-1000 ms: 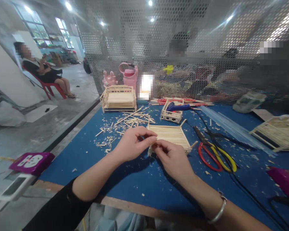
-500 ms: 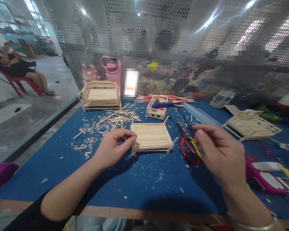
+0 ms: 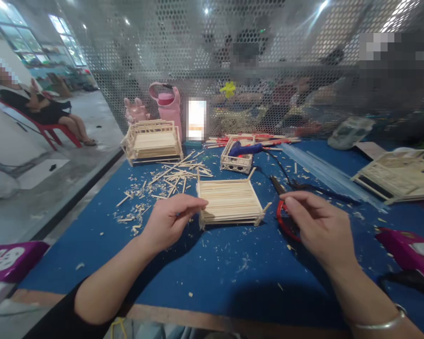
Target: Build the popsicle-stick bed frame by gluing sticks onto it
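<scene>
A small bed-like frame of wooden sticks lies on the blue tabletop, with upright or slanted sticks at its corners. My left hand is at its left edge, thumb and forefinger closed together; whatever they grip is too small to make out. My right hand, closed in a pinch, is to the right of the frame, above red-handled scissors that it partly covers. Anything between those fingertips does not show clearly. Behind the frame, a blue glue gun rests on a smaller stick holder.
Loose sticks and offcuts lie behind and left of the frame. A larger stick model stands at back left, before a pink bottle. Clear glue sticks and another stick model are at right. A person sits at far left.
The view has shifted, so the table's things appear slightly different in place. My right hand has come nearer the frame and lower over the scissors. My left hand stays at the frame's left edge.
</scene>
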Available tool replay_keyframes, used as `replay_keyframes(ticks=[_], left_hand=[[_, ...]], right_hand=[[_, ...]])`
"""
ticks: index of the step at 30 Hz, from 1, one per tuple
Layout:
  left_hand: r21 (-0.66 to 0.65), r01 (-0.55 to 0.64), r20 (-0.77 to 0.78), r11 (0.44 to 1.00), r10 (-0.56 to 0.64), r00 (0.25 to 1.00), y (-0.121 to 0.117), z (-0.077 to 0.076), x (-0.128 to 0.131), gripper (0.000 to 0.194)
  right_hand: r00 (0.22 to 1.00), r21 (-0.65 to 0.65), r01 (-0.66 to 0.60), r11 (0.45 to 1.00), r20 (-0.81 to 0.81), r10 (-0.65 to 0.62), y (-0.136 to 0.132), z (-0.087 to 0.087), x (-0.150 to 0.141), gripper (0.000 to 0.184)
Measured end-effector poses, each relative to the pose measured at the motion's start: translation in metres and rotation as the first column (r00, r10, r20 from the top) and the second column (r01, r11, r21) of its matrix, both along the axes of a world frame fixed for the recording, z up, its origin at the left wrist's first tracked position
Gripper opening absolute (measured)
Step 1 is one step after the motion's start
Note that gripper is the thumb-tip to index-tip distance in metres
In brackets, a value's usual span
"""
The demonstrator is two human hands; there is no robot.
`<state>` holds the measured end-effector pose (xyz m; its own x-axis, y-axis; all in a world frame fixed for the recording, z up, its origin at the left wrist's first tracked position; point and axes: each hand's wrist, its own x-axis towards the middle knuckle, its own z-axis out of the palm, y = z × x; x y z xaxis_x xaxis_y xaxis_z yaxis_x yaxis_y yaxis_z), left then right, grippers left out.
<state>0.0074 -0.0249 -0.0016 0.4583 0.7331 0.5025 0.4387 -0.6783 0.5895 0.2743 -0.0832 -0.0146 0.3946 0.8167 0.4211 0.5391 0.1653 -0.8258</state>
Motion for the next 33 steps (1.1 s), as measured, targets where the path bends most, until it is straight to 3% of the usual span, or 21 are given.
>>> replay_keyframes(ticks=[8,18,27,30,33], left_hand=[[0.088,0.027,-0.089,0.996,-0.019,0.996,-0.003,0.003,-0.004,0.019],[0.25,0.024,-0.018,0.968,-0.02,1.0,0.001,-0.003,-0.001,0.017],[0.276,0.039,-0.004,0.96,-0.039,0.999,0.001,-0.003,-0.001,0.019],[0.287,0.042,-0.003,0.957,-0.042,0.999,0.001,-0.004,-0.001,0.018],[0.288,0.043,-0.007,0.957,-0.043,0.999,0.0,-0.005,-0.001,0.017]], right_hand=[[0.999,-0.007,-0.017,1.0,-0.042,0.017,-0.002,0.001,-0.002,0.022],[0.993,0.048,0.007,0.999,-0.122,-0.001,0.001,-0.003,-0.001,0.019],[0.988,0.025,0.054,0.998,-0.144,-0.05,0.002,0.001,-0.005,0.016],[0.959,0.025,0.02,0.999,-0.284,-0.012,0.004,0.0,-0.005,0.014],[0.851,0.045,-0.062,0.997,-0.52,0.077,0.008,-0.002,-0.002,0.012]])
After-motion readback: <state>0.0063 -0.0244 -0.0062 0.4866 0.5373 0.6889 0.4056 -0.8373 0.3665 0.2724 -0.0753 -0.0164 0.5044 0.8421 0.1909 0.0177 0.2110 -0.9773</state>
